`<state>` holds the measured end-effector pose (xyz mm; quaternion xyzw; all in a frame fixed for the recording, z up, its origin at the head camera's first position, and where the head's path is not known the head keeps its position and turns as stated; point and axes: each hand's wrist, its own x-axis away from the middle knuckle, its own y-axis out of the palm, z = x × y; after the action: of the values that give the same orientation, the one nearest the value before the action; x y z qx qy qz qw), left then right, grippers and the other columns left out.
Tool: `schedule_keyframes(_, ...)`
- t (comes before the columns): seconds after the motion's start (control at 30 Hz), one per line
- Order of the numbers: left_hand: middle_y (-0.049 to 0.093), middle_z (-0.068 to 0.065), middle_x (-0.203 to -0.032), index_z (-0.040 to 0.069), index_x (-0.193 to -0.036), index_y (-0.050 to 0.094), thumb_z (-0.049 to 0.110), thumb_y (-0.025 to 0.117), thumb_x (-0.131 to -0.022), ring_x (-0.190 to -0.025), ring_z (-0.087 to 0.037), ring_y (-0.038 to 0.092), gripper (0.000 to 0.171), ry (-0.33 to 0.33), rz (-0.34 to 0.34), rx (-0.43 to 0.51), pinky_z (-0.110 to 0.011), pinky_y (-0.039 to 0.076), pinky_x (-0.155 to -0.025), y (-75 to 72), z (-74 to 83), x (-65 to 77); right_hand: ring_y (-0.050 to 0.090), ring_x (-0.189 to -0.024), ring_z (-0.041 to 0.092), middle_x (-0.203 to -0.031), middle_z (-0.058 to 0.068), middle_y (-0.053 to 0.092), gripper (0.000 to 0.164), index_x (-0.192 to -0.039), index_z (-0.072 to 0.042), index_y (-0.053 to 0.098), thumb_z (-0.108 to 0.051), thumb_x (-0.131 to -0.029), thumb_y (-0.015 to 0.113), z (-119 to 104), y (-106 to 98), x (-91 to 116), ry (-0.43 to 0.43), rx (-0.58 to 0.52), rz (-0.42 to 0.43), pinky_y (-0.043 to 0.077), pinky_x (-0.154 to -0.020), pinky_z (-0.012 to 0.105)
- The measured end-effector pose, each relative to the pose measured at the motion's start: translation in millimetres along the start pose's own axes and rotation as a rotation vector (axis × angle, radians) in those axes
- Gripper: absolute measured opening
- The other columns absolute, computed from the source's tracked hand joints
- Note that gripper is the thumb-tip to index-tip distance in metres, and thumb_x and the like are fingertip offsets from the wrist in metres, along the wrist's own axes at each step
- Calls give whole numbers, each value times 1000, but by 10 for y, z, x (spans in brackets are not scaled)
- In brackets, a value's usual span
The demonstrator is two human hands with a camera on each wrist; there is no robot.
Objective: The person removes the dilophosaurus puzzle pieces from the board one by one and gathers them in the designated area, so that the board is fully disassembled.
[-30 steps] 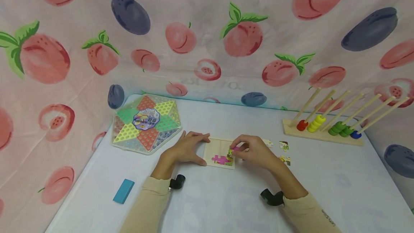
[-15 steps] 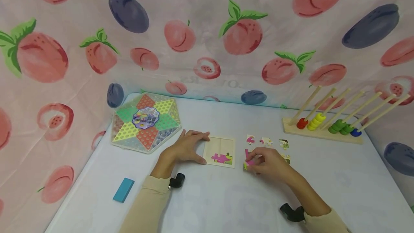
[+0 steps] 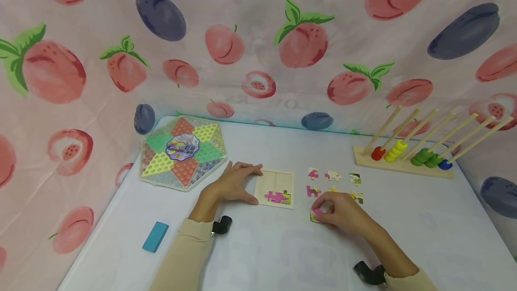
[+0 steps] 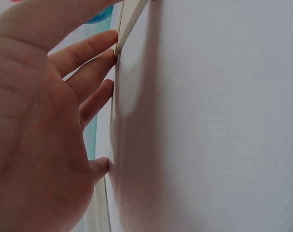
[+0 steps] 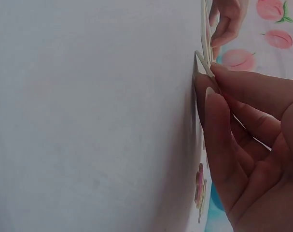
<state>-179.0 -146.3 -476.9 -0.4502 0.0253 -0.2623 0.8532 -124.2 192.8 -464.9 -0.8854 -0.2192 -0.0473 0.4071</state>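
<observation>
A shallow wooden puzzle tray lies on the white table, with joined pink and green pieces in its lower right part. My left hand rests at the tray's left side. Its index finger reaches the upper left corner and its thumb the lower left one; in the left wrist view its fingers are spread and fairly straight. To the tray's right, my right hand pinches a pink and green puzzle piece between thumb and fingers. The right wrist view shows this piece edge-on and tilted, close to the table.
Several loose puzzle pieces lie in two rows beyond my right hand, which partly hides the nearer row. A Chinese checkers board stands at back left, a blue block at front left. A wooden bead rack is at back right.
My right hand has drawn back from the tray to the right and lowered with its puzzle piece, uncovering loose pieces. My left hand has stayed at the tray.
</observation>
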Motion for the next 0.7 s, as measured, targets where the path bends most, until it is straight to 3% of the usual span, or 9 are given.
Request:
schedule_keyframes(0.2,53,5,-155,25,-144,57,39,92,-71,-151,-26,35,83,-5,0,-6,-64,0,-130,4,2,-5,54,-62,12,-106,2,70,19,-97,-20,75,-20,-81,86,-30,23,-26,34,-6,20,49,-52,21)
schedule_keyframes(0.43,53,5,-156,25,-144,57,39,92,-71,-151,-26,35,82,-7,-4,0,-64,-1,-130,-1,16,2,56,-59,13,-87,-1,69,16,-92,-17,77,-20,-80,87,-59,48,-49,76,1,46,47,-51,21)
schedule_keyframes(0.7,54,5,-154,25,-145,56,38,93,-71,-151,-25,35,84,-14,2,1,-63,-2,-130,4,21,4,58,-52,13,-84,0,67,14,-90,-16,77,-18,-80,87,-104,57,-48,118,12,38,48,-50,22)
